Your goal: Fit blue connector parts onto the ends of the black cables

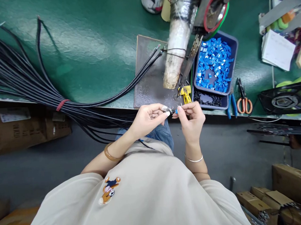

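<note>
Above the table's front edge, my left hand (150,116) pinches the end of a thin black cable (172,112), with white tape or a cover on a fingertip. Close beside it, my right hand (192,118) is closed on a small blue plastic piece (176,111), which meets the cable's end between the two hands. Fingers hide how the two join. Many similar blue pieces lie in a grey bin (235,49) to the upper right. A bundle of black cables (89,105), tied with a red band (62,104), stretches from the left toward my lap.
A hot-air tool wrapped in white and silver (178,39) points down over a dark mat (147,68). Near the right hand lie a yellow tool (186,94), blue-handled pliers (232,105) and orange-handled pliers (243,100). A black fan (287,97) sits farther right. Cardboard boxes (294,181) stand below.
</note>
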Action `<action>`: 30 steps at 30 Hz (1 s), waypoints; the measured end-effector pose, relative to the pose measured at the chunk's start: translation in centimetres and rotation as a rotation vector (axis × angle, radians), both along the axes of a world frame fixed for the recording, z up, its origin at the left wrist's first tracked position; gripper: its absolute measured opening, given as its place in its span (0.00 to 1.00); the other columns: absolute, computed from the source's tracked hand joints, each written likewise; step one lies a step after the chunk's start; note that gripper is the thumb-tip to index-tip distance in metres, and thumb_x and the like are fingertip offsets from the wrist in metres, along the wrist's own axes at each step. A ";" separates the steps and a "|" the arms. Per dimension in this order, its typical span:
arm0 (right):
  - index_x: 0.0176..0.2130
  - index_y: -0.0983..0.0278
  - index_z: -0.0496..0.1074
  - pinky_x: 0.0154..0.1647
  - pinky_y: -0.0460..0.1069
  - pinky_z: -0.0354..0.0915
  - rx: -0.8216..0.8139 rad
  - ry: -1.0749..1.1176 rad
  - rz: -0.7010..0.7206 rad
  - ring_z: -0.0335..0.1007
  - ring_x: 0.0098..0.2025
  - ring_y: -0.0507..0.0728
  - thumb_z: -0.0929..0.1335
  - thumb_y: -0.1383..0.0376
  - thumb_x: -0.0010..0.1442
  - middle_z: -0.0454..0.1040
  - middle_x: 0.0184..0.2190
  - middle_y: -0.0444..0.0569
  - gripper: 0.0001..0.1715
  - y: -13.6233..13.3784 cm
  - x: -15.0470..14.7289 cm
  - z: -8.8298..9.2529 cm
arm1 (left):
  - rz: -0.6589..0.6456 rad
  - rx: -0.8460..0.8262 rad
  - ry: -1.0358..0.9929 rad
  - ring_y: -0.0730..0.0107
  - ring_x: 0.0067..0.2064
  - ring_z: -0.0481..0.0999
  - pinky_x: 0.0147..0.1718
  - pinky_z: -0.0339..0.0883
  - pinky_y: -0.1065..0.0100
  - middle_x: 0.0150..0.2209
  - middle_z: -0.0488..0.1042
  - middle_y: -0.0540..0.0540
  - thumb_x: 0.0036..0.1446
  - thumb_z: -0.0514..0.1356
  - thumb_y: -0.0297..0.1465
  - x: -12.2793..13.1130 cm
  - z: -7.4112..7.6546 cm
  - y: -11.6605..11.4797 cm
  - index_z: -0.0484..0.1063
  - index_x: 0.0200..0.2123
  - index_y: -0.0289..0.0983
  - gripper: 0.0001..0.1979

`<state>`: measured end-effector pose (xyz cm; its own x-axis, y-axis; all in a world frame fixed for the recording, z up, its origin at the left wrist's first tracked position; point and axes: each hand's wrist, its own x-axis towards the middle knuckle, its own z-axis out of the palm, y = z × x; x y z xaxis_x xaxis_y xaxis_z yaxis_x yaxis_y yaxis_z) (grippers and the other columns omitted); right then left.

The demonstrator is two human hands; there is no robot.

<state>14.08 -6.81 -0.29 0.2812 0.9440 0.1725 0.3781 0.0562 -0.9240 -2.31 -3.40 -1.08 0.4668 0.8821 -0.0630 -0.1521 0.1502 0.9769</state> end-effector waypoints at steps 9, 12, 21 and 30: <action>0.48 0.57 0.77 0.25 0.44 0.64 0.315 -0.617 0.102 0.72 0.22 0.47 0.68 0.67 0.64 0.80 0.27 0.40 0.13 -1.3 1.6 1.5 | 0.115 0.122 0.077 0.79 0.27 0.67 0.29 0.65 0.76 0.26 0.71 0.50 0.55 0.63 0.30 0.8 -0.3 -0.3 0.75 0.30 0.32 0.06; 0.48 0.59 0.78 0.28 0.44 0.64 0.338 -0.761 0.225 0.70 0.22 0.47 0.68 0.67 0.65 0.79 0.25 0.42 0.13 -1.3 1.6 1.5 | 0.118 0.142 0.102 0.78 0.28 0.67 0.30 0.65 0.76 0.26 0.70 0.51 0.56 0.62 0.31 0.9 -0.4 -0.2 0.74 0.29 0.33 0.07; 0.49 0.63 0.77 0.27 0.44 0.61 0.375 -0.749 0.261 0.66 0.21 0.47 0.68 0.69 0.64 0.77 0.23 0.42 0.14 -1.0 1.6 1.1 | 0.122 0.131 0.099 0.80 0.26 0.63 0.27 0.60 0.77 0.24 0.65 0.52 0.56 0.61 0.29 1.0 -0.2 0.2 0.70 0.27 0.33 0.07; 0.50 0.63 0.77 0.28 0.45 0.60 0.431 -0.927 0.244 0.63 0.20 0.46 0.67 0.69 0.65 0.73 0.20 0.40 0.14 -0.8 2.4 0.8 | 0.103 0.087 0.073 0.82 0.24 0.60 0.23 0.56 0.78 0.22 0.62 0.54 0.57 0.61 0.30 1.0 -0.3 0.4 0.68 0.27 0.33 0.08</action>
<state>16.47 -7.64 0.46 -0.3222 0.7648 0.5579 0.8616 0.4811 -0.1620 -1.32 -3.01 -1.41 0.3701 0.9289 -0.0147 -0.0904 0.0518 0.9946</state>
